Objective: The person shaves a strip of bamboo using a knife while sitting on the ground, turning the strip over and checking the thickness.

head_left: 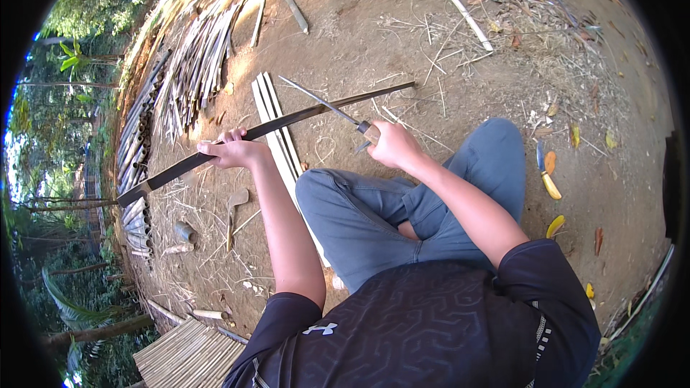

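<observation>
A long, dark strip of split bamboo (176, 167) slants across in front of me, its right end higher than its left. My left hand (237, 152) is closed around it left of the middle, fingers over the far edge. In my right hand (395, 145) is a knife (316, 98) with a wooden handle and a long, narrow blade. The blade points up and left and crosses the strip's right half; whether the two touch I cannot tell. Under the right hand a small dark point shows, partly hidden by the fingers.
Pale bamboo strips (269, 100) lie beyond my crossed legs (410, 208). A yellow-handled knife (548, 176) rests on the dirt at right. Left are a flat-headed tool (233, 205), a short tube (185, 231) and piled bamboo (198, 65). A slatted bamboo panel (188, 356) sits lower left.
</observation>
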Motion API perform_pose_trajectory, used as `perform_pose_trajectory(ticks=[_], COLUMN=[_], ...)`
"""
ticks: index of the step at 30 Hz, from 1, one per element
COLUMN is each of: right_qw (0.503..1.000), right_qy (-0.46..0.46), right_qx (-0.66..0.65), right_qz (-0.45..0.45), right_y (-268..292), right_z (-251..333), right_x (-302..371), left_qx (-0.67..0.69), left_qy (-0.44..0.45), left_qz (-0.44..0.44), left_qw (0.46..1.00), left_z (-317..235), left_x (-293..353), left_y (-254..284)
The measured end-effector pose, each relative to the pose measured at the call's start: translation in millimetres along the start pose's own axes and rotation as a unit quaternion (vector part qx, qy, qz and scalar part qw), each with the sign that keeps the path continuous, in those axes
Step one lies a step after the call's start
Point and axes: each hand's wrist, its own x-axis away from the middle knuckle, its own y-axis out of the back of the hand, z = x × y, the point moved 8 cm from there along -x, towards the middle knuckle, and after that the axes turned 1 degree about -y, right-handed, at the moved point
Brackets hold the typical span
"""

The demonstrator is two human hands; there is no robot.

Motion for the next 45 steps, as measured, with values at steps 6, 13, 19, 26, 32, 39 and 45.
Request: perform_pose_trajectory(ticks=[6, 13, 19, 26, 32, 39, 45], right_qw=[0.996, 0.997, 0.999, 0.999, 0.997, 0.997, 0.998], right_qy=[-0.060, 0.029, -0.026, 0.018, 0.037, 0.031, -0.010], right_qx=[-0.069, 0.068, 0.042, 0.034, 0.060, 0.074, 0.067], right_qz=[0.013, 0.003, 0.008, 0.020, 0.015, 0.018, 0.014], right_y=[-6, -2, -6, -2, -9, -10, -6], right_z=[-29, 51, 39, 59, 69, 65, 44], right_x=[-17, 38, 16, 22, 35, 42, 29], left_qx=[-0.013, 0.002, 0.022, 0.026, 0.047, 0.056, 0.067], left_qy=[0.027, 0.034, 0.024, 0.027, 0.035, 0.036, 0.026], left_qz=[-0.042, -0.010, -0.022, -0.003, 0.021, 0.015, 0.021], left_qw=[0.999, 0.999, 0.999, 0.999, 0.998, 0.998, 0.997], left_z=[-2, 0, -3, -9, -7, -8, -7], left_x=[7, 2, 10, 17, 13, 15, 15], left_y=[14, 20, 18, 10, 15, 26, 24])
